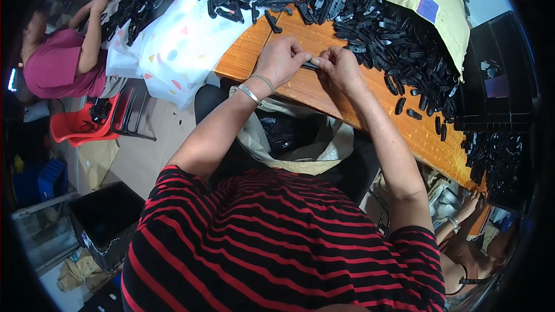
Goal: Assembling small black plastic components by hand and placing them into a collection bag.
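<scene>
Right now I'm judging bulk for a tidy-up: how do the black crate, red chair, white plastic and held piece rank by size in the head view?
1. White plastic
2. Black crate
3. Red chair
4. Held piece, partly hidden

Small black piece (310, 65), slim, partly hidden, pinched between left hand (280, 62) and right hand (343, 71)

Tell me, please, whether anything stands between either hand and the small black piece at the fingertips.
Nothing visible does: the left hand and right hand both hold the black piece directly, over the wooden table. The heap of black parts lies beyond and to the right, not between them.
</scene>
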